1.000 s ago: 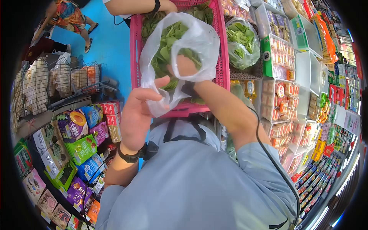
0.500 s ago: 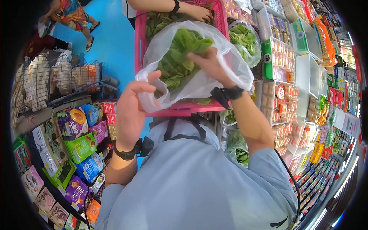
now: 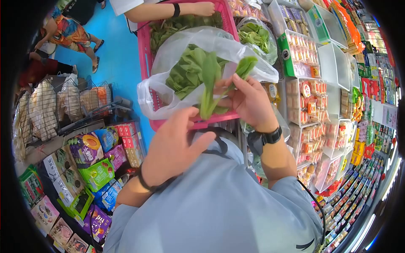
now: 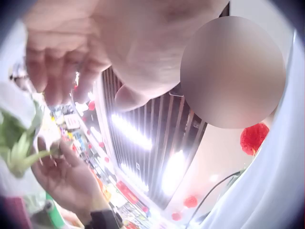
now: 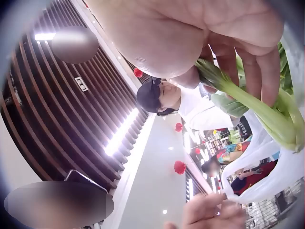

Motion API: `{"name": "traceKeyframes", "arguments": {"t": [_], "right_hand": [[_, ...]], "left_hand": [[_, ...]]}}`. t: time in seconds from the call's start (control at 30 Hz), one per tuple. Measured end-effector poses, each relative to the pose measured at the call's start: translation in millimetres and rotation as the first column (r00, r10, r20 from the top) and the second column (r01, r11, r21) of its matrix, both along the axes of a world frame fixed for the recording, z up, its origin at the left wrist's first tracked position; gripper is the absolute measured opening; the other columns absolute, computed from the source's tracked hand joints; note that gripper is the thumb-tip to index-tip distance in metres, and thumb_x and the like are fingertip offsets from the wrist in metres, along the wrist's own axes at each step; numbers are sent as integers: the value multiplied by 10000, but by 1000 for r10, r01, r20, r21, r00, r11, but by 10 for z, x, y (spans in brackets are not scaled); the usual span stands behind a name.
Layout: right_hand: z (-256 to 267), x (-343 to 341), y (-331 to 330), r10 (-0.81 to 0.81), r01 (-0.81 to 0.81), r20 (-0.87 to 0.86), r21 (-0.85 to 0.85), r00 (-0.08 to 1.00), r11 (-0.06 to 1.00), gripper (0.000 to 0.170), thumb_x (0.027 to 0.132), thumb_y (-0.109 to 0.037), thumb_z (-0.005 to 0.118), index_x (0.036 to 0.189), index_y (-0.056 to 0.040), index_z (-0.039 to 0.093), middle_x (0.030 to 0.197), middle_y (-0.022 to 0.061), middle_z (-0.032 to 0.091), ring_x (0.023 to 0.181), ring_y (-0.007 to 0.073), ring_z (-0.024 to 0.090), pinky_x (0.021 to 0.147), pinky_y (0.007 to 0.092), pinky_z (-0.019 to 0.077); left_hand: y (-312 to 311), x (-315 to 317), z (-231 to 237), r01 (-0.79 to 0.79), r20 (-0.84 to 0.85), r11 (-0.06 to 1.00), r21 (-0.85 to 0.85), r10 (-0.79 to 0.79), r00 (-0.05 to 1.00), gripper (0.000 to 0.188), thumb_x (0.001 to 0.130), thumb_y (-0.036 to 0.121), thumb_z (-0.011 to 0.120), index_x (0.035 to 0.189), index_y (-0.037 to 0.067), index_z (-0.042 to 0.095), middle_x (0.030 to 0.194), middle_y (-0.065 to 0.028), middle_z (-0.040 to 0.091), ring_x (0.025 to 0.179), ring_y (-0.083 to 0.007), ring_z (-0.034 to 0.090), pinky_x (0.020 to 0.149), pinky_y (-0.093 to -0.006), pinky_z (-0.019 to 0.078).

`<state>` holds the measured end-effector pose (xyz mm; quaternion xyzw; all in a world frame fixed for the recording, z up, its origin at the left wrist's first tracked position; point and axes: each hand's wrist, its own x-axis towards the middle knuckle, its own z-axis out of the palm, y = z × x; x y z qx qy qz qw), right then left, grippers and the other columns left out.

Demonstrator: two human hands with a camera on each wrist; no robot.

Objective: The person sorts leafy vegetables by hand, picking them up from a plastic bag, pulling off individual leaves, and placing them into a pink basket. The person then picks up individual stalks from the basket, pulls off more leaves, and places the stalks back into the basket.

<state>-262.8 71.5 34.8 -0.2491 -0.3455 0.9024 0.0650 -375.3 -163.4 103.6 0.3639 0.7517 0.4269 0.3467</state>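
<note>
My right hand [image 3: 253, 103] pinches an outer leaf stalk of a bok choy [image 3: 209, 86] between thumb and fingers; the leaf tip [image 3: 247, 66] sticks up past the thumb. In the right wrist view the pale green stalk [image 5: 259, 112] runs from my fingers to the base of the plant. My left hand [image 3: 173, 147] is nearer my body, empty, thumb spread away from the fingers. Behind the bok choy lies a white plastic bag [image 3: 145, 99], its mouth wide, with more leafy greens [image 3: 185, 76] inside. The bag rests on a pink crate [image 3: 142, 46].
Another person's hand [image 3: 204, 8] reaches over loose greens at the crate's far end. Bagged greens [image 3: 255, 36] and bins of packaged snacks [image 3: 301, 52] stand on the right. To the left are snack packets [image 3: 97, 175], a wire basket [image 3: 42, 109] and a passer-by in patterned shorts [image 3: 71, 36].
My right hand has come out of the bag with a bok choy, bringing it toward me. My left hand has let go of the bag's edge and drawn back. The bag has slumped lower.
</note>
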Motion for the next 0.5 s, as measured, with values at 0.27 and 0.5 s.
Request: {"name": "traceKeyframes", "arguments": {"t": [0.27, 0.5], "right_hand": [[357, 628, -280, -122, 130, -207, 24, 971, 991, 282, 1111, -184, 593, 1305, 20, 601, 1285, 168, 682, 1191, 320, 694, 1001, 528, 608], [312, 778, -416, -287, 322, -262, 106, 922, 941, 430, 1074, -137, 627, 1453, 30, 514, 1413, 128, 624, 1311, 276, 623, 1090, 476, 552]], "left_hand": [[286, 309, -454, -108, 639, 965, 240, -74, 766, 484, 985, 73, 767, 1405, -52, 562, 1213, -96, 701, 1127, -120, 652, 969, -327, 554], [692, 348, -371, 28, -211, 947, 319, 42, 977, 524, 888, 67, 812, 1369, 7, 614, 1156, -142, 741, 982, -226, 743, 843, -349, 601]]}}
